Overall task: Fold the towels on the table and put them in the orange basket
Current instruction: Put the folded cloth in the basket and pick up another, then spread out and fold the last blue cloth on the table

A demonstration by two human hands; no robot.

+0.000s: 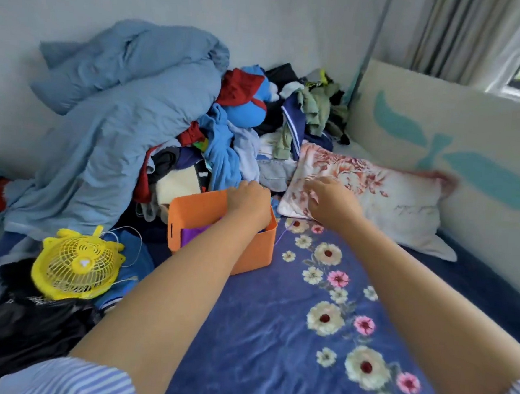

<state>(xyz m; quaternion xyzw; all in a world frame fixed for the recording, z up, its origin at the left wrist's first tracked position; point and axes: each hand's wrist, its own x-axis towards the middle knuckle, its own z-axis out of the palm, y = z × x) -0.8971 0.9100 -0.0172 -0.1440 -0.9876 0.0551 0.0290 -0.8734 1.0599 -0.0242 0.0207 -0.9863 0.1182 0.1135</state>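
Left hand [247, 200] grips orange basket [248, 254] holding purple towel [196, 234].

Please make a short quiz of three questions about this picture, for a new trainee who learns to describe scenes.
1. True or false: the orange basket is empty.
2. Which hand is at the basket's far rim? A) the left hand B) the right hand
3. Fill in: the right hand is over the floral ____.

Key
1. False: a purple cloth shows inside it.
2. A: its fingers curl at the rim; what they hold is hidden.
3. pillow; whether the hand touches it is hard to tell.
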